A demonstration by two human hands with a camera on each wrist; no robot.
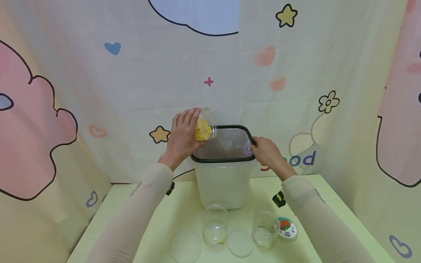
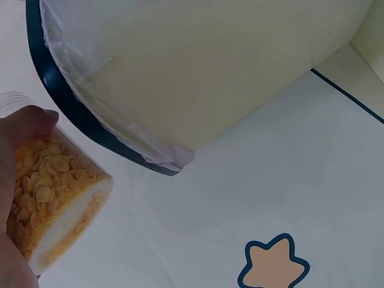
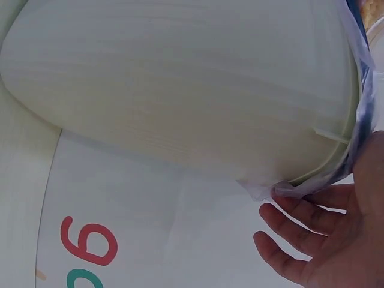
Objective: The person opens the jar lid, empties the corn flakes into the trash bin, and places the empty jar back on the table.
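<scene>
My left hand [image 1: 185, 137] grips a clear plastic jar [image 2: 103, 187] of yellow corn flakes [image 2: 54, 174]. In the head view the jar is tipped sideways over the left part of the bin's opening, with its mouth toward the right. The flakes lie inside it. A white trash bin [image 1: 223, 186] with a black rim and a thin plastic liner [image 1: 230, 144] stands upright beneath. At its right side my right hand [image 1: 267, 150] pinches the rim and liner. The right wrist view shows the thumb side at the rim [image 3: 354, 126], the other fingers spread below the liner edge.
Two clear jars [image 1: 215, 226] stand in front of the bin on the pale table [image 1: 154, 219]. Near them lie two translucent lids [image 1: 186, 247] and a round printed lid [image 1: 288, 228]. Small black objects [image 1: 279, 199] sit by the forearms. A printed curtain [image 1: 210, 54] hangs behind.
</scene>
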